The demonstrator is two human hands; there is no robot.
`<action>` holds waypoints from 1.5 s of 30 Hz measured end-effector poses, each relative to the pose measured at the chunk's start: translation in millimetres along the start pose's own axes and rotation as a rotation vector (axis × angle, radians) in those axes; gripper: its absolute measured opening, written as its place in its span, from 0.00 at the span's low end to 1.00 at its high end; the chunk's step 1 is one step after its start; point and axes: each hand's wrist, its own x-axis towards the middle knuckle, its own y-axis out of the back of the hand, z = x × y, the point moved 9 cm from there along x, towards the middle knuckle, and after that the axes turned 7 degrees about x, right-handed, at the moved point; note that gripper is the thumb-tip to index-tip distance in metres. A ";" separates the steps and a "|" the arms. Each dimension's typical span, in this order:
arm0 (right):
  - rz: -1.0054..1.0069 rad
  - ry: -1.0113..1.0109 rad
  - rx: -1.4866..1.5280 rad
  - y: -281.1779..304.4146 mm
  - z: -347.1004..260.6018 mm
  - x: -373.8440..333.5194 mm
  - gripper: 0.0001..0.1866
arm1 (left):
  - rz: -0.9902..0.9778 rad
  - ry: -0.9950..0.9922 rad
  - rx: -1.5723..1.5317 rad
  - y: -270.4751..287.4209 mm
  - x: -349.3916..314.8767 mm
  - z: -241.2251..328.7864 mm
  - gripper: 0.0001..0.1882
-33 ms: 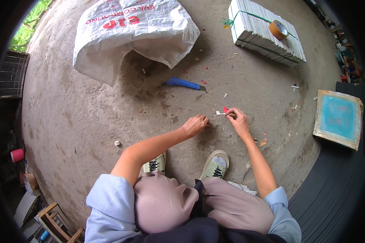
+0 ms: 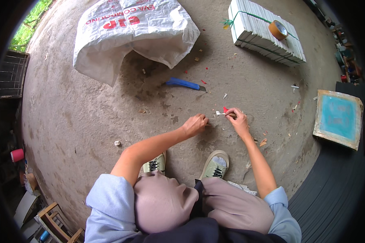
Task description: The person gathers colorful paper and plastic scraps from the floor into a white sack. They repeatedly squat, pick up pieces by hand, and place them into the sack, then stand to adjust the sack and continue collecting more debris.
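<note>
My left hand (image 2: 196,125) is down at the concrete floor, its fingers curled together; whatever they pinch, if anything, is too small to name. Just to its right, my right hand (image 2: 236,120) has thumb and fingers closed on small scraps. A white scrap (image 2: 220,113) and a red scrap (image 2: 226,109) stick out of that pinch. Beyond both hands lies a blue utility knife (image 2: 184,83), its dark blade end pointing right. Another small white scrap (image 2: 225,96) is on the floor between the knife and my right hand.
A white woven sack (image 2: 134,30) lies open-mouthed at the far left. Strapped white boards (image 2: 263,36) bear a roll of brown tape (image 2: 278,30) at the far right. A turquoise framed screen (image 2: 338,118) rests on dark ribbed sheeting (image 2: 328,182). A wooden frame (image 2: 54,222) stands lower left.
</note>
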 end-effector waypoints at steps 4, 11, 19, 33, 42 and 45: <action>-0.020 -0.017 0.006 0.9 2.6 -1.2 0.06 | -0.020 -0.032 0.020 3.8 2.9 1.9 0.12; 0.040 -0.097 0.258 -3.3 5.7 10.0 0.04 | 0.179 0.383 -0.513 36.2 14.5 -43.6 0.12; 0.127 -0.089 0.377 -13.1 -37.2 29.0 0.06 | 0.371 0.612 -0.974 81.6 31.1 -38.1 0.10; 0.206 -0.301 0.783 -69.2 -33.6 61.0 0.11 | 0.494 0.384 -0.379 142.0 26.5 -48.3 0.12; 0.160 -0.314 0.815 -115.3 -40.9 105.0 0.05 | 0.489 0.389 -0.297 144.5 -7.9 -89.2 0.25; 0.140 -0.259 0.773 -122.2 -52.7 120.6 0.05 | 0.629 0.399 -0.205 171.4 -22.4 -119.9 0.23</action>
